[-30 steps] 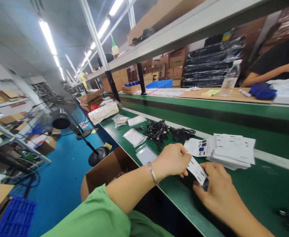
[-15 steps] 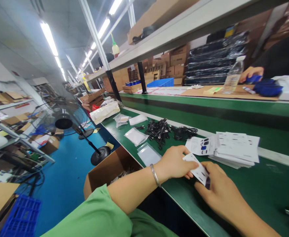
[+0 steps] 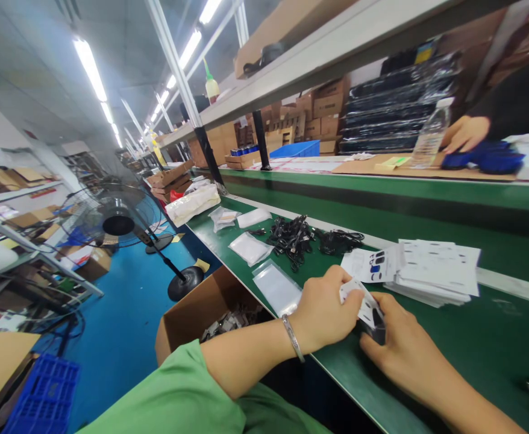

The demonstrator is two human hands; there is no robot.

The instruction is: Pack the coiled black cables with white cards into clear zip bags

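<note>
My left hand (image 3: 325, 310) and my right hand (image 3: 400, 349) meet over the near edge of the green belt (image 3: 472, 337). Both pinch a small white printed leaflet (image 3: 363, 301), folded between them. A small dark item (image 3: 375, 328) shows under the leaflet against my right fingers. A steel bangle circles my left wrist. Just beyond lies a stack of white printed leaflets (image 3: 431, 268). A pile of black cables (image 3: 300, 235) sits further along the belt, and a clear plastic bag (image 3: 278, 286) lies left of my left hand.
An open cardboard box (image 3: 201, 316) with small parts stands below the belt edge. Several more clear bags (image 3: 249, 247) lie up the belt. A floor fan (image 3: 120, 220) stands on the blue floor. Across the raised shelf another person's hand (image 3: 466, 132) rests by a water bottle (image 3: 429, 135) and blue items.
My hands have drawn closer together and the leaflet has gone from stretched out to folded up between them. The other person's hand has moved left onto the blue items.
</note>
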